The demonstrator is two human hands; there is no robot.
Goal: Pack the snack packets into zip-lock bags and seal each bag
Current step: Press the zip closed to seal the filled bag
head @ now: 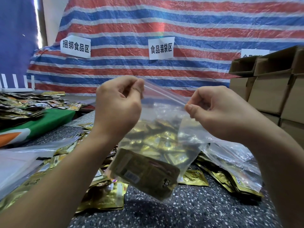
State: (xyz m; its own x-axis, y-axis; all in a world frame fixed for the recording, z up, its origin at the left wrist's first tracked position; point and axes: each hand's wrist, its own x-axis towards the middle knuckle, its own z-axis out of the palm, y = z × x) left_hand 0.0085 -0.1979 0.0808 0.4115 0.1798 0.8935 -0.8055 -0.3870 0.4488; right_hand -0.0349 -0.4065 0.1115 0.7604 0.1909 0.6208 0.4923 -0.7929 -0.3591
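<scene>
A clear zip-lock bag (164, 116) hangs in the air in front of me, held by its top strip. My left hand (118, 102) pinches the strip's left end between thumb and fingers. My right hand (212, 109) pinches the right end, which sits lower. A brown and gold snack packet (144, 173) lies in the bottom of the bag. Many loose gold snack packets (105, 196) are scattered on the speckled table (189, 209) below. I cannot tell whether the strip is pressed closed.
Clear bags (230, 152) lie over packets at the right. A stack of flat empty bags (18, 163) sits at the left. Further left, a green cloth (49, 119) carries a heap of dark packets (21, 106). Cardboard boxes (271, 89) stand at the right; a striped tarp (164, 22) hangs behind.
</scene>
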